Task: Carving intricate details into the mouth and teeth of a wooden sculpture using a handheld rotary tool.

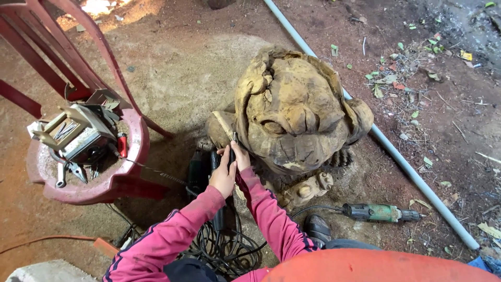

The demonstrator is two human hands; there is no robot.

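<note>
Wooden carving point(297, 117), squat and animal-shaped, sits on sawdust-covered ground at centre. Left hand point(223, 176) and right hand point(240, 156) are close together, touching, both wrapped around a dark handheld power tool point(215, 159) whose tip meets the carving's left flank.

Edges: a grey pipe point(396, 156) runs diagonally just behind and to the right of the carving; a red plastic chair point(62, 57) closes the left side. Bare earth lies open above the carving.

Container: a red stool point(130, 172), upturned or dished, holds a boxy grey device point(78, 136), pliers point(78, 171) and small metal bits.

Loose items: a green grinder point(381, 212) on the ground right of the person's shoe point(317, 228); black cable coils point(224, 245) between the pink sleeves; leaf litter point(402, 78) upper right.
</note>
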